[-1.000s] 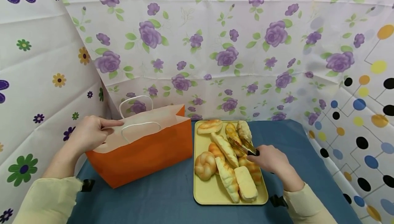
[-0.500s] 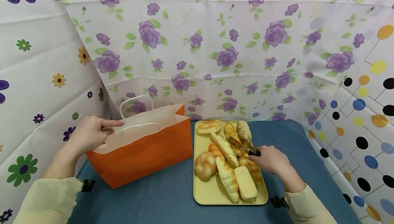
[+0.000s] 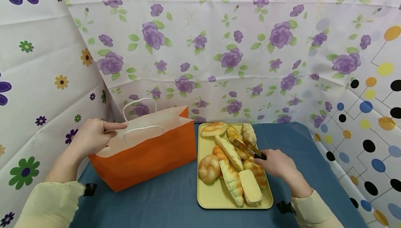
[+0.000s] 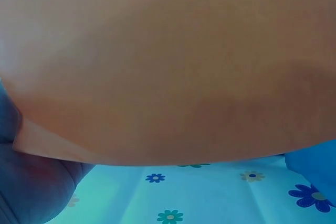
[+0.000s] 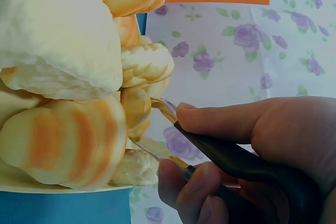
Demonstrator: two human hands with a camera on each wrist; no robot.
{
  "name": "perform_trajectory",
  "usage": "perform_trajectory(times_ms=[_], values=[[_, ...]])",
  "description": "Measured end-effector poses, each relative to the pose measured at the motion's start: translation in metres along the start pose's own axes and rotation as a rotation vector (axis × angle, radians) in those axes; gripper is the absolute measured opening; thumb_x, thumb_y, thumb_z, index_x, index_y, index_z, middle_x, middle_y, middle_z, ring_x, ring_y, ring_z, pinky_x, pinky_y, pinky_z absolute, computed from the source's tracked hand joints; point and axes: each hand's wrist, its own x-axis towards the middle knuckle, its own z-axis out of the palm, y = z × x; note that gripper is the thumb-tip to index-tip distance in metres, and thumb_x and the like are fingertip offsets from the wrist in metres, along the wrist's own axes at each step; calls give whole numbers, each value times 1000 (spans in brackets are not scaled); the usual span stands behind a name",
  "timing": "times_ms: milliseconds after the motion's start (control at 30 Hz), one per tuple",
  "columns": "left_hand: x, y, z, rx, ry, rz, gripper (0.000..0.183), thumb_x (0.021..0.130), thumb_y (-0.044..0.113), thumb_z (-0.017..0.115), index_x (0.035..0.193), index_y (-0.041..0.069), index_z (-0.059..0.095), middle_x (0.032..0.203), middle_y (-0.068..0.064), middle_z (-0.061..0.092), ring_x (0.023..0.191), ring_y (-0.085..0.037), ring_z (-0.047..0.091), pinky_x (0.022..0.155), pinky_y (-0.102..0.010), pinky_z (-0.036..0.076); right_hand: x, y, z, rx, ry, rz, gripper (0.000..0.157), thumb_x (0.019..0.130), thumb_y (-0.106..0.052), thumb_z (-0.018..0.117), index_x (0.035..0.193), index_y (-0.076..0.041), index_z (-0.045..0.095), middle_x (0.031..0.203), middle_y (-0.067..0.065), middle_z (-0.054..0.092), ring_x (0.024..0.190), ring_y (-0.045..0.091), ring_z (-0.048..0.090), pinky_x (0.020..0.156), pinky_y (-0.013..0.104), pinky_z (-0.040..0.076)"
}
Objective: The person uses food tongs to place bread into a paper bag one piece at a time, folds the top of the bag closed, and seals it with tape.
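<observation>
1. The yellow tray lies on the bench, which is covered in blue cloth, and carries a heap of breads
2. The two hands are well apart, one on each side of the tray
3. The left hand, left of the tray, grips the rim of the white-handled orange paper bag at the end farther from the tray, index finger straight
4. The bag stands open-topped just left of the tray
5. The right hand, at the tray's right edge, is wrapped round the black handles of the tongs
6. The tongs reach over the tray, tips at the golden-brown bread towards its far right corner; whether they pinch it I cannot tell
7. The knotted round bun sits by the tray's left edge, the pale rectangular loaf by its near right corner
8. The rose-patterned curtain hangs behind the tray
</observation>
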Motion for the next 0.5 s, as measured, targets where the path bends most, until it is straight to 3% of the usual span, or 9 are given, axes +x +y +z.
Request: perform_trajectory(times_ms=[167, 267, 500], values=[[-1, 0, 1, -5, -1, -2, 46, 99, -4, 58, 136, 16, 76, 55, -7, 52, 43, -21, 35, 41, -30, 34, 0, 3, 2, 13, -4, -1, 70, 106, -46, 63, 152, 5, 54, 66, 6, 54, 50, 14, 33, 50, 33, 30], [-1, 0, 1, -3, 0, -1, 46, 100, -4, 58, 137, 16, 76, 59, -8, 54, 44, -22, 38, 42, -30, 35, 0, 6, 3, 12, 1, -1, 74, 107, -47, 62, 157, 5, 48, 66, 6, 55, 48, 13, 29, 49, 33, 30], [0, -1, 1, 4, 1, 3, 45, 100, -3, 57, 137, 17, 76, 60, -7, 56, 43, -21, 37, 42, -30, 34, -1, 10, 3, 11, 19, 0, 72, 106, -47, 63, 157, 3, 50, 56, 4, 50, 45, 12, 26, 46, 30, 28]])
